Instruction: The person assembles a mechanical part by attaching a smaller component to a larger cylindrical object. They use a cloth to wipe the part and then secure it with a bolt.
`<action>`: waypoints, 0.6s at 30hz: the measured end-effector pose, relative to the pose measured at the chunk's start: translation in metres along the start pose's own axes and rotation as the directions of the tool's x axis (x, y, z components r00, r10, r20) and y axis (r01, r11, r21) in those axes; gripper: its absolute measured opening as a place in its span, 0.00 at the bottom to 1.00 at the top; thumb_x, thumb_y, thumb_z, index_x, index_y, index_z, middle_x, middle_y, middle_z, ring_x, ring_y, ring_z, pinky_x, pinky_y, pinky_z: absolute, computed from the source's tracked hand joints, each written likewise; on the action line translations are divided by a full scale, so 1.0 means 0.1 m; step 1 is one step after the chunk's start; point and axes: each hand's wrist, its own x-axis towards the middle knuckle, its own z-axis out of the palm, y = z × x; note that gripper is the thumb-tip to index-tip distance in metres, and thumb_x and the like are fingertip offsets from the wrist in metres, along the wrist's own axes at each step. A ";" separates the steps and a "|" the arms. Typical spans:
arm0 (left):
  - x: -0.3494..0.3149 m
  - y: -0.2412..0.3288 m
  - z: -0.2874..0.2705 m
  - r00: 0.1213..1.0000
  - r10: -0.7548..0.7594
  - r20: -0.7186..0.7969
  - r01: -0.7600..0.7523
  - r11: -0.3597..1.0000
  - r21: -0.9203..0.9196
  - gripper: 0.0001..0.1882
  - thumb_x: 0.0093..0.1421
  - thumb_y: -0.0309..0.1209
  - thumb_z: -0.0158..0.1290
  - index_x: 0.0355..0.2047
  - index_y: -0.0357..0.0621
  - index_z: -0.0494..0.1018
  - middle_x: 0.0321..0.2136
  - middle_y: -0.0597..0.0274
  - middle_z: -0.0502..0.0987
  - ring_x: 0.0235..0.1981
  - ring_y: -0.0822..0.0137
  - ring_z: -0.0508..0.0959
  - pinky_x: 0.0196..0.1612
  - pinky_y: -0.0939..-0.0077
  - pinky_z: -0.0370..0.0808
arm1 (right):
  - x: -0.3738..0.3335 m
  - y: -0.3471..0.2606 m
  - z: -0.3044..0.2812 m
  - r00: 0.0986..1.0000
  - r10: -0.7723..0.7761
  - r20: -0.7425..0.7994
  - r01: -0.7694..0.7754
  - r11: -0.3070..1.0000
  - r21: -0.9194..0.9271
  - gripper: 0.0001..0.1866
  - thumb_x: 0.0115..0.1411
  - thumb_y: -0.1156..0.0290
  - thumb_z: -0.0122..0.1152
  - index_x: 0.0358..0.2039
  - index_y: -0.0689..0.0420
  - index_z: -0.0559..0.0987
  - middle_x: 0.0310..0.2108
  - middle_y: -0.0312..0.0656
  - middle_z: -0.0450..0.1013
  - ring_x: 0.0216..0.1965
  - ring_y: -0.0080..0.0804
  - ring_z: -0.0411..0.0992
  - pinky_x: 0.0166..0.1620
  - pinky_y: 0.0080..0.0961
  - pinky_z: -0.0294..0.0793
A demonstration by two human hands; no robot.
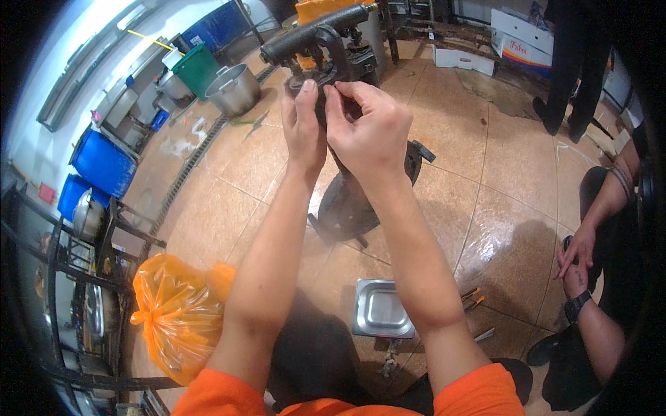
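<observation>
Black metal pipe assembly seems heavy, stiff, best gripped by its barrel — our left hand and right hand half-curled at its near side, hold unclear.

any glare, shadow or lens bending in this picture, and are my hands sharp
Head view: white glare on the tiled floor, with a shadow below right; head view: the black rack bends at the left rim; head view: left hand and right hand look fairly sharp.
</observation>
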 end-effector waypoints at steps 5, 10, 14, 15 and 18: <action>0.01 -0.02 -0.02 1.000 -0.003 -0.012 0.003 1.000 -0.009 0.13 0.69 0.36 0.44 0.47 0.40 0.64 0.39 0.63 0.71 0.39 0.75 0.71 0.44 0.80 0.71 | -0.03 0.01 0.01 0.998 0.049 0.035 -0.050 0.999 0.018 0.06 0.53 0.75 0.66 0.28 0.66 0.82 0.20 0.46 0.78 0.20 0.22 0.76 0.24 0.19 0.72; -0.01 -0.01 -0.01 1.000 0.007 -0.013 -0.007 1.000 0.015 0.14 0.69 0.36 0.44 0.47 0.40 0.64 0.39 0.63 0.71 0.39 0.75 0.71 0.44 0.79 0.71 | -0.03 0.01 0.02 0.999 0.031 0.027 -0.031 1.000 0.000 0.06 0.54 0.74 0.66 0.26 0.65 0.82 0.20 0.47 0.77 0.19 0.27 0.75 0.23 0.22 0.71; 0.01 -0.04 -0.01 0.999 0.043 -0.020 -0.042 0.998 0.041 0.11 0.68 0.39 0.46 0.42 0.46 0.67 0.33 0.69 0.71 0.33 0.77 0.70 0.35 0.82 0.69 | -0.02 0.02 0.03 1.000 -0.029 0.013 0.030 0.997 -0.069 0.07 0.55 0.73 0.65 0.25 0.64 0.81 0.20 0.48 0.76 0.19 0.37 0.75 0.24 0.27 0.71; 0.02 -0.05 -0.01 0.998 0.059 -0.022 -0.058 0.997 0.043 0.09 0.68 0.40 0.47 0.40 0.49 0.68 0.29 0.71 0.70 0.29 0.78 0.70 0.31 0.83 0.68 | -0.02 0.02 0.03 0.999 -0.038 0.004 0.038 0.996 -0.084 0.08 0.55 0.72 0.65 0.24 0.64 0.81 0.20 0.49 0.75 0.19 0.39 0.74 0.24 0.29 0.71; 0.01 -0.04 0.02 0.999 0.049 -0.005 -0.049 0.999 -0.012 0.09 0.68 0.40 0.47 0.41 0.49 0.68 0.30 0.71 0.71 0.29 0.78 0.70 0.31 0.84 0.68 | -0.03 0.00 0.02 1.000 -0.006 0.030 0.010 0.993 -0.118 0.09 0.56 0.71 0.64 0.23 0.64 0.80 0.21 0.49 0.75 0.20 0.42 0.74 0.24 0.31 0.71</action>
